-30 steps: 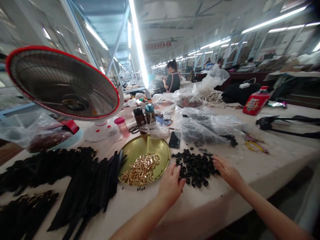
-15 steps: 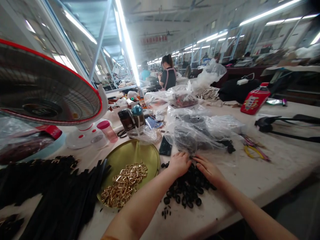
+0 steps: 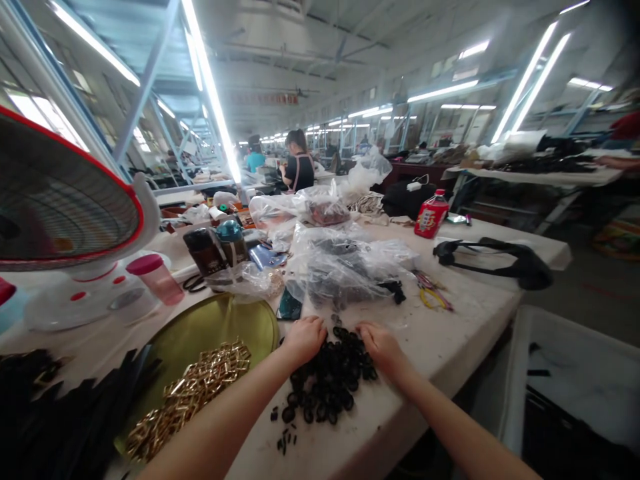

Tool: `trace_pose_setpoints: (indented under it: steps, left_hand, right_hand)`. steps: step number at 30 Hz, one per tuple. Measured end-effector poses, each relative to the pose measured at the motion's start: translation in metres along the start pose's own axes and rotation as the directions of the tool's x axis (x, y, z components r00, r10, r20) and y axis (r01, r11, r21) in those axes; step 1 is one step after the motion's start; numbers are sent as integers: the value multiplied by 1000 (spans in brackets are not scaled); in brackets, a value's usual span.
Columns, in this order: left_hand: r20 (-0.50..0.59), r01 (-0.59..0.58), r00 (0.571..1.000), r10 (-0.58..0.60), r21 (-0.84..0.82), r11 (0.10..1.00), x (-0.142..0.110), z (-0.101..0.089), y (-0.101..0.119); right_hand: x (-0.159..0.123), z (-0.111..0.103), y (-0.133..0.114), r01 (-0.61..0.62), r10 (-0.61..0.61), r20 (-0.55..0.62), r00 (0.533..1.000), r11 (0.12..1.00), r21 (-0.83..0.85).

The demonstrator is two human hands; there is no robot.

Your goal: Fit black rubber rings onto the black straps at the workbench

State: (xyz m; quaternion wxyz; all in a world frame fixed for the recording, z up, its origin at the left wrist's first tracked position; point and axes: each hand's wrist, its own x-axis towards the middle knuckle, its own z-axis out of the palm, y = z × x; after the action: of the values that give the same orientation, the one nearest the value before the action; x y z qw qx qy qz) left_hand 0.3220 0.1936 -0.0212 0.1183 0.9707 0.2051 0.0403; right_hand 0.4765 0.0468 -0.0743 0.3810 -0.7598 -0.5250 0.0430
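Note:
A heap of small black rings lies on the white table in front of me. My left hand curls over the heap's left far side, fingers bent down into the pieces. My right hand cups the right far side the same way. Whether either hand grips any pieces is hidden by the knuckles. A round brass tray to the left holds a pile of gold metal clips. Black straps lie at the far left.
A red-rimmed fan stands at the left. Clear plastic bags, a pink cup, bottles and a black phone crowd the table's middle. A red bottle and black strap lie farther right. A white bin stands below. A person works behind.
Both hands came together from the heap's sides to its far edge and drew the black rings into a tighter heap. The view has swung right, showing the bin.

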Motion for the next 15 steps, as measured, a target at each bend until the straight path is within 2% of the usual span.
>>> trace_pose_setpoints:
  steps: [5,10,15]
  left_hand:
    - [-25,-22,999,22,8,1000,33,7,-1]
    - [-58,-35,998,39,67,997,68,15,-4]
    - [-47,-63,996,71,150,987,85,24,-3]
  right_hand:
    - [30,10,22,57,-50,80,996,994,-91]
    - [64,19,26,101,-88,148,985,992,-80]
    - [70,23,25,127,-111,206,972,990,-65]
